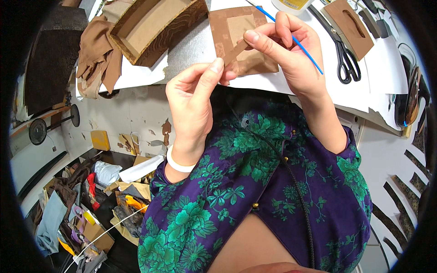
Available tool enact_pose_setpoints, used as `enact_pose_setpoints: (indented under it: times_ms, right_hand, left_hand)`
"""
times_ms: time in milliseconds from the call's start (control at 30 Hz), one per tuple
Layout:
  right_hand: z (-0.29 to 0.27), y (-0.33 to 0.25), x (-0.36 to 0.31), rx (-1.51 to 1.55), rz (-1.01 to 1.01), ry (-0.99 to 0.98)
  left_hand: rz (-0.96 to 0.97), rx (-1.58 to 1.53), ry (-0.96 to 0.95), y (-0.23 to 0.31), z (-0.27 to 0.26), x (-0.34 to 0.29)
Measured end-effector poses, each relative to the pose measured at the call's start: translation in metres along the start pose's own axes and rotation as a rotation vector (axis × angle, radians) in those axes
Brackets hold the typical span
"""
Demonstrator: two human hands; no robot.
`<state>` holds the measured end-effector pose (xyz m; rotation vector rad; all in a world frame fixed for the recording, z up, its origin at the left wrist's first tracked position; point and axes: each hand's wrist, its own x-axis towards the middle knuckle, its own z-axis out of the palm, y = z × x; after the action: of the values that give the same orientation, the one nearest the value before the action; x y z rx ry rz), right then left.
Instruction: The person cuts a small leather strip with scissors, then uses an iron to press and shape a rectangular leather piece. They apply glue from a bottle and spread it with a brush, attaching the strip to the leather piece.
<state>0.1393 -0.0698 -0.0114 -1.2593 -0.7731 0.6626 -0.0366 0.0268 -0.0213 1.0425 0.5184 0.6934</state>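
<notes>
A short brown strip point(236, 52), leather or fabric by its look, is stretched between my two hands. My left hand point(193, 91) pinches its lower end between thumb and fingers. The upper end is pinched by my right hand point(296, 57), which also keeps a thin blue stick point(308, 53) tucked between its fingers, slanting across the palm. Just beneath the strip, a flat brown panel point(221, 28) with a lighter rectangle in its middle lies near the table's front edge. My hands cover part of this panel.
An open box point(166, 45) with dark patterned sides stands left of my hands, beside crumpled brown material point(101, 54). Black-handled scissors point(346, 59) and a brown slotted piece point(349, 29) lie to the right. A white container point(291, 5) stands behind. Scraps point(104, 195) fill the lower left.
</notes>
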Motion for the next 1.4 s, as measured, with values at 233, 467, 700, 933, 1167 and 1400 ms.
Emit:
enact_pose_setpoints:
  times_ms: [233, 467, 700, 933, 1167, 1400]
  right_hand:
    - [0.004, -0.008, 0.002, 0.125, 0.065, 0.032]
    - [0.001, 0.0, 0.003, 0.079, -0.001, 0.014]
    - [0.002, -0.009, 0.0, 0.024, -0.002, -0.033]
    - [0.006, -0.012, -0.002, 0.189, -0.017, -0.211]
    - [0.002, -0.006, -0.002, 0.254, -0.061, -0.232]
    - [0.009, -0.011, -0.001, 0.203, 0.016, -0.094]
  left_hand:
    - [0.021, 0.022, 0.047, -0.003, 0.002, -0.002]
    - [0.0, 0.036, 0.034, -0.002, 0.003, -0.002]
    - [0.046, 0.026, 0.03, -0.002, 0.006, -0.005]
    - [-0.162, -0.241, -0.097, 0.007, 0.003, 0.001]
    - [-0.416, -0.512, -0.254, 0.008, 0.002, 0.004]
    - [0.107, 0.12, -0.073, 0.002, 0.01, 0.003]
